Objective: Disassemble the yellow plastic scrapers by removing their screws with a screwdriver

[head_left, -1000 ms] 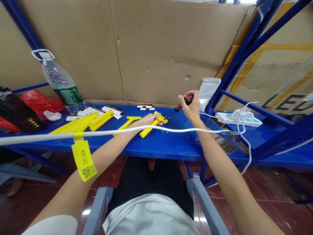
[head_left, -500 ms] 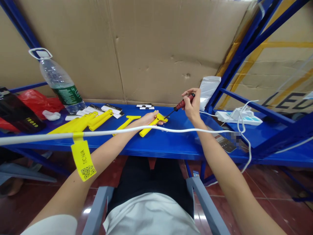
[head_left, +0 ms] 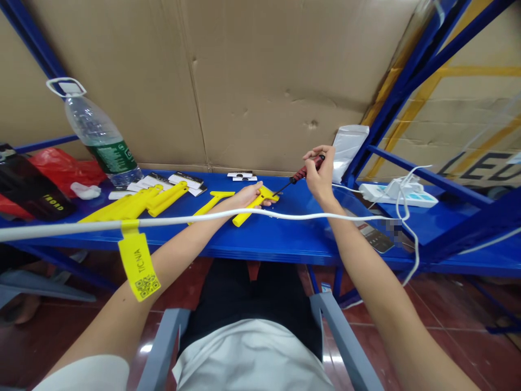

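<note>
My left hand (head_left: 249,194) is closed around a yellow plastic scraper handle (head_left: 244,217) just above the blue table. In my right hand (head_left: 322,176) is a screwdriver (head_left: 301,172) with a red and black grip, tilted down to the left. Its tip meets the wide end of the yellow handle; whether it sits in a screw is too small to tell. A second yellow T-shaped piece (head_left: 209,205) lies left of my left hand, partly behind the forearm. Tiny bits rest on the table below the held piece.
Several yellow handles (head_left: 134,205) and white-and-black cards (head_left: 185,181) lie to the left, near a large water bottle (head_left: 108,144) and a dark FROAD item (head_left: 35,187). A white cable (head_left: 301,217) crosses in front. Right are a power strip (head_left: 419,200) and a white packet (head_left: 350,146).
Both hands keep nearly the same position, with the screwdriver tip still at the yellow handle. The view has shifted very slightly.
</note>
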`<state>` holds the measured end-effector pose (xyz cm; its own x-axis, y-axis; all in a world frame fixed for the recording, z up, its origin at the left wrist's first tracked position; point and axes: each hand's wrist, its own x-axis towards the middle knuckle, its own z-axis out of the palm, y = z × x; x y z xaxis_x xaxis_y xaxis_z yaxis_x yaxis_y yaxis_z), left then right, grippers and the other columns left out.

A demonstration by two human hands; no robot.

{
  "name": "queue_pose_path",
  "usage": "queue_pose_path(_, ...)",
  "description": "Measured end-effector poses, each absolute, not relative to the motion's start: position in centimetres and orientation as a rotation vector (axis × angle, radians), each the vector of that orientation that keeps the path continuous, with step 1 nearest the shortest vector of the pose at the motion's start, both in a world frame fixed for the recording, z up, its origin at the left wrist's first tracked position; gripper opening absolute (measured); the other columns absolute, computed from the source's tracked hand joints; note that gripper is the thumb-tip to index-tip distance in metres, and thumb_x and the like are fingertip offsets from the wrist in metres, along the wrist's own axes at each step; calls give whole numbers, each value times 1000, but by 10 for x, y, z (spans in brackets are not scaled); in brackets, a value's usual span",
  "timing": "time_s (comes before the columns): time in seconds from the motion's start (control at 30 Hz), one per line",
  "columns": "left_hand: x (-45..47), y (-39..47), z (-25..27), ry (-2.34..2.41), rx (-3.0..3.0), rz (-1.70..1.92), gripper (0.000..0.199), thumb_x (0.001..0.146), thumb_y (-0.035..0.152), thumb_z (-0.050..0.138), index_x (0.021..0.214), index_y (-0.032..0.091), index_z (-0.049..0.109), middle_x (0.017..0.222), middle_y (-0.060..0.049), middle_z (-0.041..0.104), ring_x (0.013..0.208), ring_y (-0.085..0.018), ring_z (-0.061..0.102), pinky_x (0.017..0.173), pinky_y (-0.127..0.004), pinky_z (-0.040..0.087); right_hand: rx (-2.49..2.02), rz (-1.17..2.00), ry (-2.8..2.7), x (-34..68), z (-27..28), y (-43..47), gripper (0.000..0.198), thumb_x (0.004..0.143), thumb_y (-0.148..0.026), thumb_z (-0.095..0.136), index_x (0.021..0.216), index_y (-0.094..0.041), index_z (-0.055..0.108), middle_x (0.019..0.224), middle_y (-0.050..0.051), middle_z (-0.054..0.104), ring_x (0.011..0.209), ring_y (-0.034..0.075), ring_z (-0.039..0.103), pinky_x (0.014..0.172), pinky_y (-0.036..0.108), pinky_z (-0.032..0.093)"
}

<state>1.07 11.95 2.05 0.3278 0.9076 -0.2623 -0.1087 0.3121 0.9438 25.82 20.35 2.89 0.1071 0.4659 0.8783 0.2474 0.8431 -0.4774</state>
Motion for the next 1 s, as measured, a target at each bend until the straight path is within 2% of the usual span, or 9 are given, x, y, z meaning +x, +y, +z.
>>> queue_pose_path(0.2, 11, 116, 22, 1002, 1019, 823, 65, 129, 46, 31, 117, 6, 80, 111, -22, 86, 72, -16, 71, 52, -20, 50, -630, 146, -1475, 260, 29, 202, 35, 102, -49, 75, 120, -29, 53, 106, 4, 69, 94, 23, 70, 100, 48, 61)
queue_pose_path(0.33, 12, 115, 22, 1004, 1041, 855, 61, 129, 47, 36, 114, 9, 81, 120, -23, 86, 79, -17, 73, 54, -19, 52, -599, 172, -1487, 260, 28, 201, 31, 103, -50, 70, 119, -28, 54, 111, 5, 72, 99, 25, 71, 101, 49, 62)
queue_pose_path(0.5, 13, 115, 23, 1011, 1026, 844, 62, 129, 47, 34, 115, 9, 81, 115, -23, 86, 74, -16, 71, 49, -19, 46, -646, 153, -1443, 258, 30, 201, 34, 104, -53, 72, 118, -29, 53, 105, 4, 70, 96, 24, 70, 101, 47, 60)
queue_pose_path(0.67, 13, 115, 23, 983, 1026, 838, 64, 129, 46, 32, 120, 6, 81, 116, -25, 86, 75, -17, 71, 49, -20, 45, -569, 166, -1477, 260, 31, 200, 24, 107, -50, 62, 117, -29, 55, 109, 6, 73, 93, 25, 67, 94, 46, 60)
queue_pose_path(0.8, 13, 115, 23, 958, 1007, 842, 63, 129, 45, 32, 128, 5, 81, 112, -24, 85, 73, -17, 69, 45, -20, 40, -610, 131, -1462, 261, 29, 203, 32, 106, -55, 68, 118, -29, 54, 108, 4, 70, 94, 24, 66, 97, 47, 60)
queue_pose_path(1.0, 13, 114, 23, 957, 1007, 835, 64, 129, 46, 32, 128, 5, 81, 112, -23, 85, 72, -16, 68, 46, -20, 42, -593, 142, -1470, 263, 28, 206, 29, 113, -56, 60, 119, -28, 58, 108, 5, 71, 98, 23, 68, 102, 47, 62)
